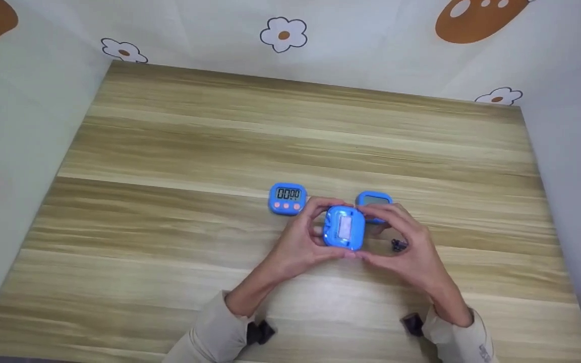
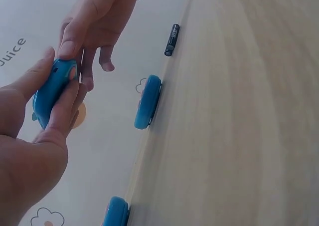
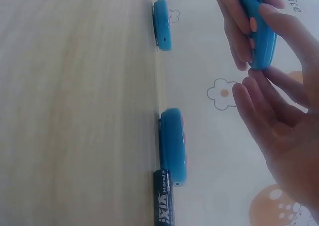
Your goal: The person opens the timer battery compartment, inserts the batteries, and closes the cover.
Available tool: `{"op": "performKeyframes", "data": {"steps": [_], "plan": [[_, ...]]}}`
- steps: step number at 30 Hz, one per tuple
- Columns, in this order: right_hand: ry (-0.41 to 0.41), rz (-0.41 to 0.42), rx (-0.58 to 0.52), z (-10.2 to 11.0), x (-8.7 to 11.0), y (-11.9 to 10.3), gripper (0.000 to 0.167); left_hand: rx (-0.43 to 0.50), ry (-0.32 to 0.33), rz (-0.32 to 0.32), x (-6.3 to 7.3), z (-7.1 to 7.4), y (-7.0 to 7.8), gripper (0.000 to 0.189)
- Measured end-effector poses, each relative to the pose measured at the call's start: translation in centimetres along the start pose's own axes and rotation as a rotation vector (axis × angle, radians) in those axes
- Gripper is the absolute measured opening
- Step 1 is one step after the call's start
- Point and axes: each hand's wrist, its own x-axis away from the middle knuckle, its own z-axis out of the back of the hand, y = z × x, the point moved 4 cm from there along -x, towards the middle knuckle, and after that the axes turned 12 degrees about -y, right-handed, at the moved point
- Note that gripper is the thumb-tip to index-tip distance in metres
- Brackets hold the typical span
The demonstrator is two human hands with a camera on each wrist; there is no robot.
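Note:
Both hands hold a blue digital timer (image 1: 344, 228) above the table, its back with a pale label turned up toward the head camera. The left hand (image 1: 298, 241) grips its left side, thumb at the near edge and fingers at the far edge. On the other side the right hand (image 1: 414, 247) pinches its edges between thumb and fingers. In the right wrist view, pink buttons show on the held timer (image 3: 261, 30). A second blue timer (image 1: 287, 198) lies face up beyond the left hand, reading 00:00. Partly behind the right fingers is a third timer (image 1: 374, 199), its screen blank.
A dark battery (image 3: 163, 198) lies on the wood-grain table (image 1: 169, 151) near the third timer, partly covered by the right hand in the head view. Pale walls with flower prints (image 1: 284, 35) border the table's back and sides. Black pieces (image 1: 412, 324) sit at both cuffs.

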Motion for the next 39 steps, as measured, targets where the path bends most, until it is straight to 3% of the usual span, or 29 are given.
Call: {"op": "performKeyframes", "data": {"steps": [2, 6, 9, 14, 22, 28, 35, 39], "plan": [[-0.001, 0.019, 0.008, -0.1, 0.0, 0.0, 0.069, -0.009, 0.006, 0.024, 0.1, 0.0, -0.1, 0.072], [-0.026, 0.066, 0.061, -0.8, -0.2, -0.2, 0.069, 0.188, -0.025, 0.082, 0.3, -0.4, -0.6, 0.055], [-0.038, 0.098, 0.104, -1.2, -0.2, -0.2, 0.07, 0.388, -0.032, 0.108, 0.4, -0.8, -0.9, 0.043], [-0.025, 0.133, 0.128, -1.6, -0.1, 0.1, 0.07, 0.492, -0.024, 0.111, 0.5, -1.1, -1.3, 0.042], [-0.028, 0.129, 0.096, -1.6, 0.0, 0.1, 0.07, 0.54, -0.026, 0.084, 0.6, -1.4, -1.3, 0.04], [-0.042, 0.121, 0.093, -1.9, 0.6, 1.9, 0.073, 0.542, -0.03, 0.033, 0.5, -1.7, -1.3, 0.039], [-0.06, 0.118, 0.118, -2.1, 0.9, 2.5, 0.074, 0.557, -0.023, 0.082, 0.6, -1.5, -1.5, 0.037], [-0.059, 0.13, 0.131, -2.0, 0.8, 2.4, 0.072, 0.571, -0.027, 0.064, 0.5, -1.5, -1.6, 0.036]]}}
